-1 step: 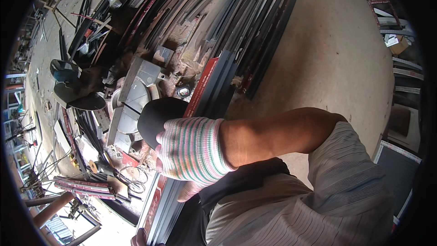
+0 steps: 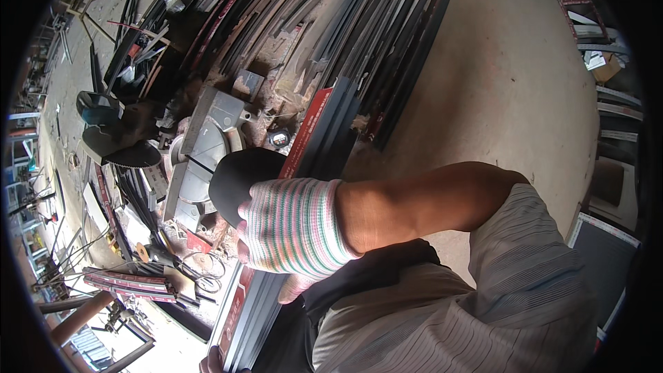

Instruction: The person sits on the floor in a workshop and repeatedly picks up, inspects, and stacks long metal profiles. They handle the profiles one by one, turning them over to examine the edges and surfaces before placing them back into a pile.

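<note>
A long dark grey metal profile (image 2: 257, 311) with a red film strip along one side runs slantwise across my lap. My right hand (image 2: 293, 228), in a striped knitted glove, is closed over its middle, with the thumb on the near side. At the lower edge, the fingers of my left hand (image 2: 211, 360) curl against the profile's near end; the rest of that hand is cut off. My dark-clad knee (image 2: 248, 176) sticks out just beyond the glove. Past the knee stands a mitre saw (image 2: 207, 141) with a round metal table and a toothed blade (image 2: 131, 154).
Stacks of long dark profiles (image 2: 387, 27) lie on the floor ahead. A tape measure (image 2: 278, 139) rests among sawdust beside the saw. Red-filmed offcuts (image 2: 131, 283) and cables lie at the left. Framed panels (image 2: 604, 269) lean at the right, past the bare concrete floor (image 2: 511, 62).
My right thumb has shifted slightly to the right along the profile's near side. The profile and my left hand look the same.
</note>
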### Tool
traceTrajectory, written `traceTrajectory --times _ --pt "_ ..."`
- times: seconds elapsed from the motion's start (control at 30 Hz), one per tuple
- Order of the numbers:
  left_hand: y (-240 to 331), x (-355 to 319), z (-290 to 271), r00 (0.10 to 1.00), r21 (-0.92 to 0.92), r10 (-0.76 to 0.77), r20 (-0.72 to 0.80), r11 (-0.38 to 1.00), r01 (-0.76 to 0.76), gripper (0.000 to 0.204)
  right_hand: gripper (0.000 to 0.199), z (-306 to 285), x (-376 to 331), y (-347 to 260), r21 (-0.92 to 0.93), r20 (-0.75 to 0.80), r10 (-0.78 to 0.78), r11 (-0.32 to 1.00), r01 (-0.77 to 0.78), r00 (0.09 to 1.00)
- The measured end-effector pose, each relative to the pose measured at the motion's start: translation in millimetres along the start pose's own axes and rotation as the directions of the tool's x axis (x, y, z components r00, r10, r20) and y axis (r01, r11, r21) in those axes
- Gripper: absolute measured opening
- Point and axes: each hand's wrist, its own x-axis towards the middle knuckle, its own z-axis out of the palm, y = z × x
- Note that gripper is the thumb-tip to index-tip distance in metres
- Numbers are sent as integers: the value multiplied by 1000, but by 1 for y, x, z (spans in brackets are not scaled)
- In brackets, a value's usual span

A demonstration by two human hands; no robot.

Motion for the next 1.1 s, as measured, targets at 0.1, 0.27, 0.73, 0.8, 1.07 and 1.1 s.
traceTrajectory --times 0.1,0.27,0.73,0.8,1.07,1.1 --pt "-1 -3 1 999 31 -48 9 998 47 75 61 -14 -6 6 -56 58 -40 997 43 997" --pt "-11 -9 8 998 117 24 -50 993 -19 77 64 -25 -24 26 -117 36 70 991 -65 997" --pt "-34 -19 10 997 104 37 -63 994 -30 78 72 -8 -35 38 -191 -92 -53 981 35 994" --pt "-37 -23 11 998 100 27 -62 995 -21 78 72 -6 -35 37 -233 -114 -82 971 54 990" --pt "-46 -26 9 999 106 15 -48 994 -10 81 66 -3 -34 39 -252 -124 -95 966 62 988" --pt "-48 -29 10 998 102 20 -58 995 -14 82 66 -4 -33 39 -239 -113 -100 968 71 988"
